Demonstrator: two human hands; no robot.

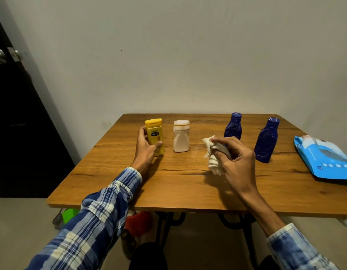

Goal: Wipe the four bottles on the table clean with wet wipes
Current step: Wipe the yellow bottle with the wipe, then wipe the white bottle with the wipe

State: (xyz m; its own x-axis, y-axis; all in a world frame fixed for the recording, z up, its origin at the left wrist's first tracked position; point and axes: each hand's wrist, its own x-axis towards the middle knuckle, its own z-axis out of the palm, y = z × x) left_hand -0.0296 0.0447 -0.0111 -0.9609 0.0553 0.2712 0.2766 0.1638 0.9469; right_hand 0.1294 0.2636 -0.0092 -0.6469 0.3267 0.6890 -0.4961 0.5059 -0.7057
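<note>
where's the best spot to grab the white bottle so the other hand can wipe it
Probably the narrowed waist of the white bottle, just under its wide cap. It stands upright, so the left hand, now wrapped around the yellow bottle beside it, could come in from the left. That leaves the front and right faces open for the right hand holding the wet wipe.

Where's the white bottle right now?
The white bottle stands upright left of centre on the table, between the yellow bottle and the crumpled wipe.
</note>
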